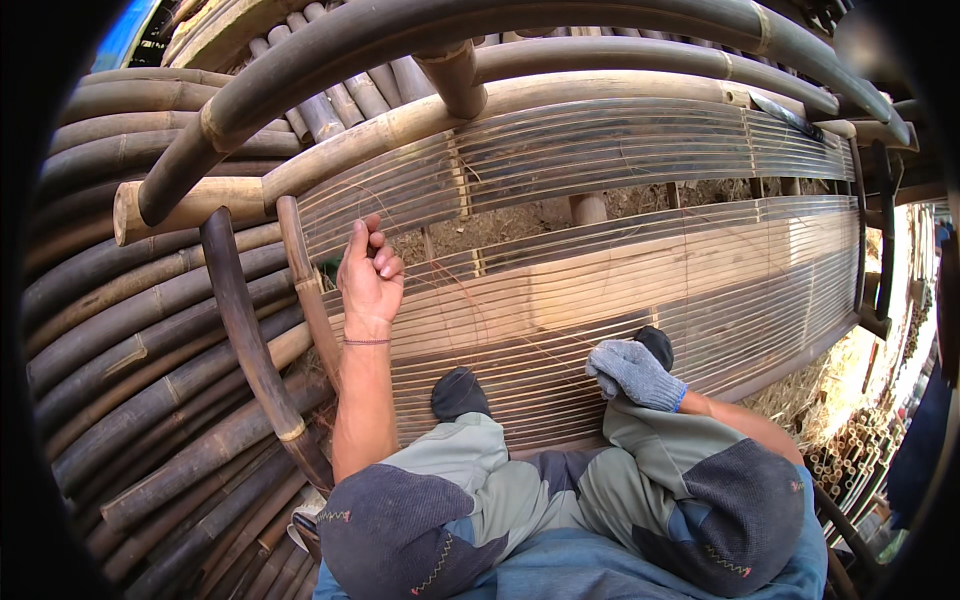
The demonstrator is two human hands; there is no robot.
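My left hand (370, 275), bare with a thin cord round the wrist, is raised over the left end of a bamboo bench. Its fingers are curled and the thumb meets the forefinger; anything pinched there is too fine to make out. Thin reddish strands (465, 290) loop loosely beside it, across the slats. My right hand (635, 372), in a grey knitted glove, is closed near my right knee above the slats; what it holds, if anything, is hidden. The seat of narrow parallel bamboo slats (560, 400) spans the frame under my feet, which wear dark coverings.
A thick bamboo rail (600, 15) curves across the far side, with a slatted backrest (600, 150) below it. A dark blade-like tool (785, 115) lies at the far right. Dark bamboo poles (130, 350) are stacked on the left. Cut bamboo pieces (850, 465) lie at right.
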